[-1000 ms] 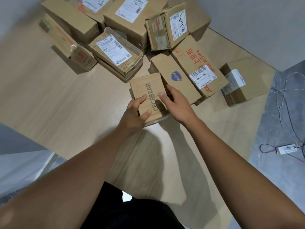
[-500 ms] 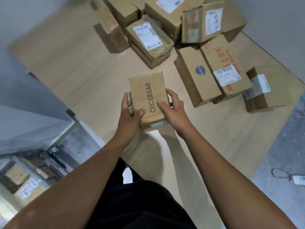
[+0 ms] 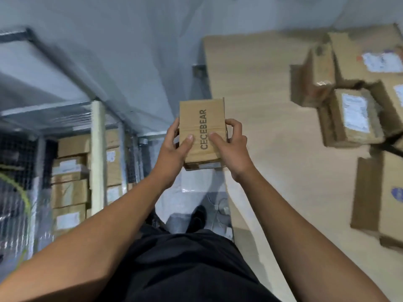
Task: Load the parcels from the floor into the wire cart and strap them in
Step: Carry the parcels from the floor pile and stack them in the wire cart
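A small brown parcel [image 3: 201, 118] printed CECEBEAR is held up in the air at the centre of the head view. My left hand [image 3: 175, 147] grips its left edge with the thumb on top. My right hand [image 3: 232, 147] grips its right edge the same way. The wire cart [image 3: 72, 120] stands at the left, its mesh walls around several stacked parcels [image 3: 69, 192]. More parcels [image 3: 353, 118] lie on the pale wooden floor panel at the right.
A pale upright post [image 3: 97, 153] crosses the cart's front. The wooden floor panel [image 3: 268, 149] ends at an edge near my feet, with grey floor [image 3: 135, 62] beyond. A yellow-green band [image 3: 19, 188] curves at the cart's left side.
Both hands have lifted the CECEBEAR parcel off the floor, and the view has swung left, so the parcel pile moved to the right and the wire cart came into view.
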A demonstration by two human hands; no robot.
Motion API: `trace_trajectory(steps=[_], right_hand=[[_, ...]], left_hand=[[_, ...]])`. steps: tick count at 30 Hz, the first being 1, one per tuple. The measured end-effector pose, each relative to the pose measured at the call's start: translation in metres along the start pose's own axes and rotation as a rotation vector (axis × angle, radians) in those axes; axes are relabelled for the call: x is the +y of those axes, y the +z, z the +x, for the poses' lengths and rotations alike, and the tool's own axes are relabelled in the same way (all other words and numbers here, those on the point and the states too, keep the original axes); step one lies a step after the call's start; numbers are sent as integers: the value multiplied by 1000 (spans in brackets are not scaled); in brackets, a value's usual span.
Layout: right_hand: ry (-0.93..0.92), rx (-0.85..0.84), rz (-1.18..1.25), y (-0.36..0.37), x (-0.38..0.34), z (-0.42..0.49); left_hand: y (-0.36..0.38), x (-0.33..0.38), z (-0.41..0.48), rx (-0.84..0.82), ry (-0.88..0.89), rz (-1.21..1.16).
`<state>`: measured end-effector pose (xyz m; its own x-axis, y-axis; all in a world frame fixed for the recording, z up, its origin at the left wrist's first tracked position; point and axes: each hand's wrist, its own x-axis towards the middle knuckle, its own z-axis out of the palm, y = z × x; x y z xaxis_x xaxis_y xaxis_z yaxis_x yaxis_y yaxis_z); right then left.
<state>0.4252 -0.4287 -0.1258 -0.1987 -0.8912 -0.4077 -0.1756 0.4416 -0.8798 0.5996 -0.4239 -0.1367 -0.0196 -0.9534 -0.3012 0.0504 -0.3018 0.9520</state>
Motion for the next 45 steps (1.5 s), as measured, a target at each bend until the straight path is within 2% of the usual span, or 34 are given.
trace_trajectory(steps=[5,10,17,23,28,34,37,39,42,45], right_hand=[[-145,-283,-153,136,-41,2],[-243,-591,-297,268,-55,-42],[-300,-930,-482,412,-38,-109],[-301,-1159,-635,517,9,-141],[-288,-1335,-782,594,81,-128],[-266,-1427,-937,702,187,-86],[-295,-1414,-925,748,244,-68],[-287,-1373,-914,775,286,-54],[-292,-1323,-923,806,343,-36],[-388,-1347,-931,825,390,-31]], left_hand=[[-114,1,-28,348,86,-27],[-225,-9,-84,687,92,-162],[-335,-65,-162,987,51,-358],[-397,-130,-211,1189,-134,-360],[-439,-207,-218,1244,-360,-273],[-481,-344,-208,1362,-771,43],[-505,-411,-188,1362,-893,268],[-525,-449,-174,1312,-945,399],[-546,-504,-157,1287,-918,507],[-560,-546,-146,1256,-918,493]])
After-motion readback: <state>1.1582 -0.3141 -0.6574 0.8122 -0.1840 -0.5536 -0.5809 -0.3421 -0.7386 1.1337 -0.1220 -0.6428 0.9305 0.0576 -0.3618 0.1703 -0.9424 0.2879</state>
